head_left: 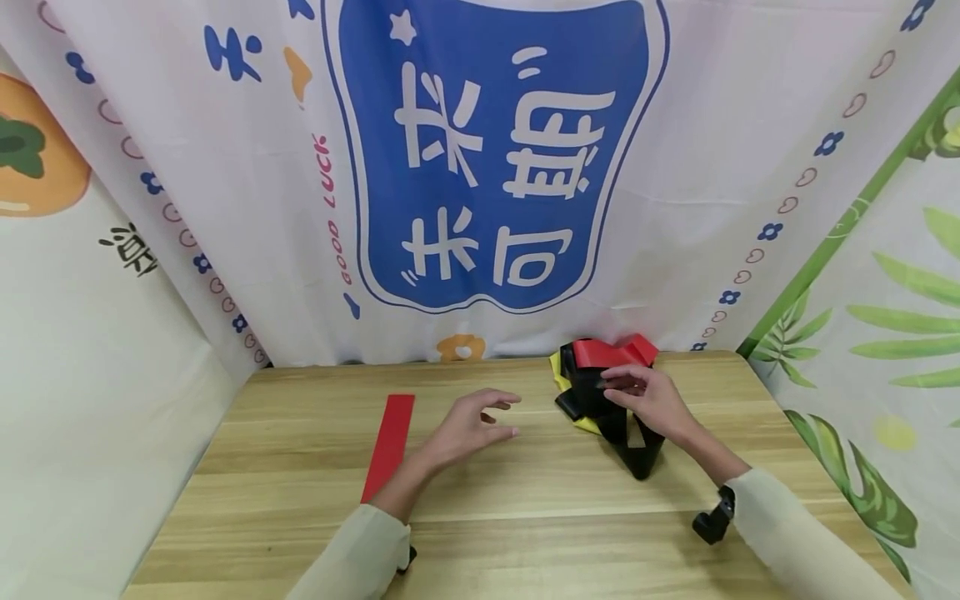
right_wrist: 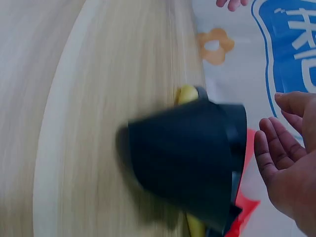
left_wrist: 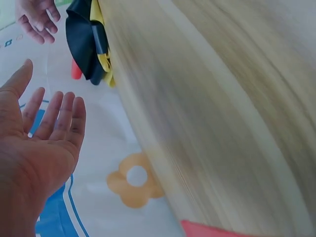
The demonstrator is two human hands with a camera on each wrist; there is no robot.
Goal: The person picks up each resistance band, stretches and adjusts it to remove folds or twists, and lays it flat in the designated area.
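Observation:
A pile of flat rubbery bands lies at the back right of the table: a black band (head_left: 594,392) in loops, a yellow band (head_left: 558,371) partly hidden under it, and a red band (head_left: 611,353) on top. My right hand (head_left: 643,397) hovers over the pile with loosely bent fingers, and in the right wrist view the black band (right_wrist: 185,153) stands beside that hand with a gap between. My left hand (head_left: 474,425) is held over the middle of the table, fingers relaxed and holding nothing. Left of it, a red strip (head_left: 392,442) lies flat, its near end hidden by the forearm.
The wooden table (head_left: 480,550) ends at the back against a printed white curtain (head_left: 697,167) with a blue emblem. Printed cloth also hangs at the left and right sides. A black wrist camera (head_left: 714,518) is strapped to the right wrist.

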